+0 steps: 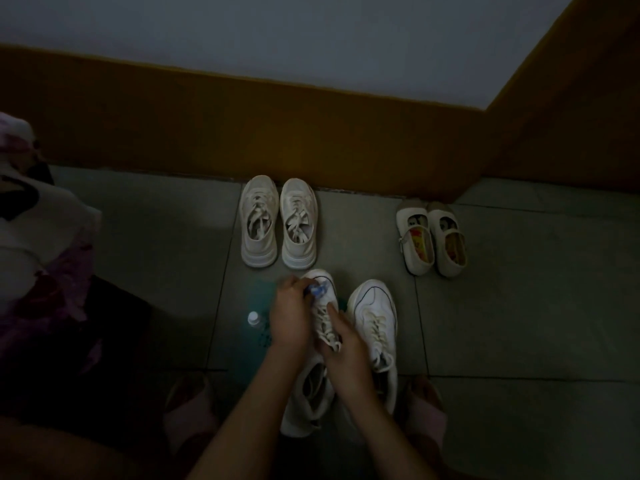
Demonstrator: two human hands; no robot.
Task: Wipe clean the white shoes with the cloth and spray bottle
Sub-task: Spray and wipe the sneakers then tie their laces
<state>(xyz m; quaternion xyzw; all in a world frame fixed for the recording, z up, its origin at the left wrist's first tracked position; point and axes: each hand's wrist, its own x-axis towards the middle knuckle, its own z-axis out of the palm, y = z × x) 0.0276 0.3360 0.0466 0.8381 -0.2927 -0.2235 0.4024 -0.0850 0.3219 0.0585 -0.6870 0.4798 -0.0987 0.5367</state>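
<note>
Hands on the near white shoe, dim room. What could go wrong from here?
1. The small white-capped bottle stands close beside the left hand, which grips a blue object; a sideways sweep might tip the bottle.
2. The picture is very dim, so marks on the shoe may go unseen.
3. The right hand rests on the laces; the shoe might shift under rubbing.

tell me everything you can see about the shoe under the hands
A white sneaker with pale laces, a thick sole and a thin dark line curving over the toe. It sits on the floor, toe towards the wall, beside its mate. The left hand holds a small blue item over its toe; the right hand rests on its laces.
</note>
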